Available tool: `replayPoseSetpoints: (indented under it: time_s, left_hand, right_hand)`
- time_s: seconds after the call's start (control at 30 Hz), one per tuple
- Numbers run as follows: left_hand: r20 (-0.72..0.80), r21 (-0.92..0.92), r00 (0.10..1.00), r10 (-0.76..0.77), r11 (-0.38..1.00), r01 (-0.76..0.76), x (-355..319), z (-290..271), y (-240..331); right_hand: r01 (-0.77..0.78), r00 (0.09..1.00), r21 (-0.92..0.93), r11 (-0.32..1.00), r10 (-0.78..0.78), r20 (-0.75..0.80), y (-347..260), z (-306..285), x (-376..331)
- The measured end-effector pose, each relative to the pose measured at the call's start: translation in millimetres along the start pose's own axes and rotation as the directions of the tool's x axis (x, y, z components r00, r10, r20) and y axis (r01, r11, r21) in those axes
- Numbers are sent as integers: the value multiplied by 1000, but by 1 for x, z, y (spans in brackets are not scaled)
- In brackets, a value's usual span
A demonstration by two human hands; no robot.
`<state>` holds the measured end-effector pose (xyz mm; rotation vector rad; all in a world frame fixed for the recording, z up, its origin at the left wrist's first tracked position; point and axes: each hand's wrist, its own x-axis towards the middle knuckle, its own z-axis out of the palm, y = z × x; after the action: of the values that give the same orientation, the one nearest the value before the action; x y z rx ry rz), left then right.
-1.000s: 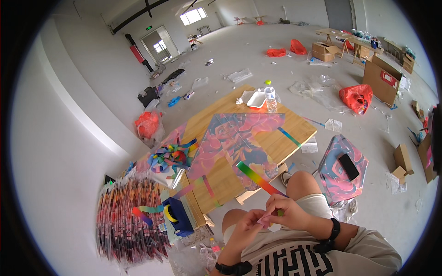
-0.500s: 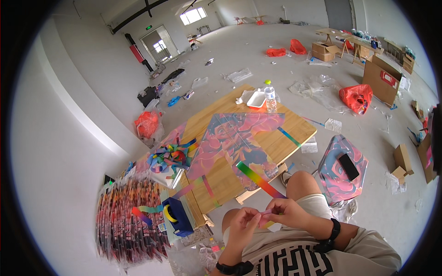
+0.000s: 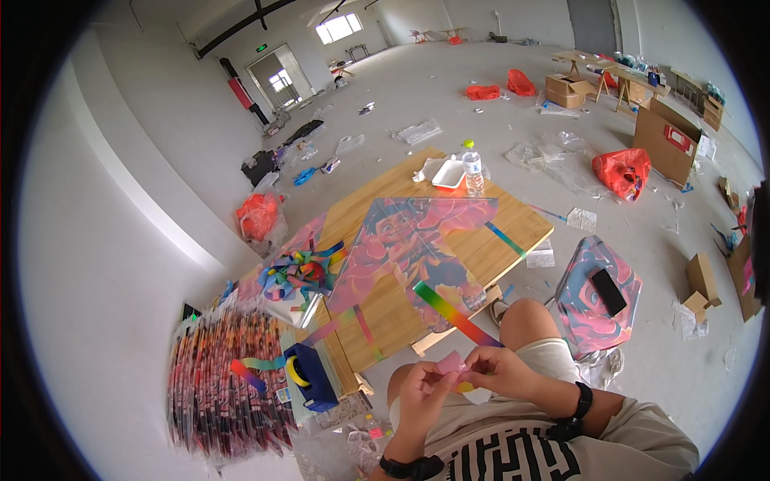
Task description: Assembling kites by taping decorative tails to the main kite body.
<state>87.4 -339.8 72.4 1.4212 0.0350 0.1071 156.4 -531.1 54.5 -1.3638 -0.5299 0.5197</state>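
Observation:
Above my lap, my left hand point(image 3: 425, 388) and my right hand point(image 3: 504, 373) meet at the fingertips. Both are closed on a thin pink piece point(image 3: 451, 362), whose material I cannot make out. A rainbow-coloured strip point(image 3: 455, 315) runs from the wooden table point(image 3: 407, 321) down to my right hand, where its lower end is hidden; whether that hand holds it I cannot tell. A patterned pink and blue sheet point(image 3: 409, 240) lies on the table. At its left a blue tape dispenser point(image 3: 315, 385) holds a yellow roll point(image 3: 296, 370).
A heap of coloured ribbons point(image 3: 298, 272) sits at the table's left. A water bottle point(image 3: 473, 172) and white tray point(image 3: 449, 175) stand at its far end. Right of my knee, a phone point(image 3: 608, 292) rests on a patterned stool point(image 3: 589, 321). Wrapped packs point(image 3: 228, 377) stand at left.
The pink piece now stands up higher between my fingertips and shows more of its face. My hands have barely moved, and the rainbow strip keeps its place.

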Motion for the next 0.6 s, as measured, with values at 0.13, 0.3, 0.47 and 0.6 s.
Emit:
replayPoseSetpoints:
  time_s: [0.13,0.3,0.47,0.6]
  left_hand:
    - [-107,-79,989,104,990,-113,-1,1,7]
    - [-367,220,902,227,963,-153,3,-94,-4]
    - [-708,637,479,519,762,117,-22,-257,-52]
    - [-686,727,510,519,502,469,-56,-327,-77]
  right_hand:
    - [-15,999,-8,1000,14,-31,-5,-1,0]
    - [27,991,40,999,-22,-130,15,-22,-9]
    - [-82,972,68,994,95,-214,66,-48,-11]
    - [-174,964,-39,984,162,-212,105,-59,-13]
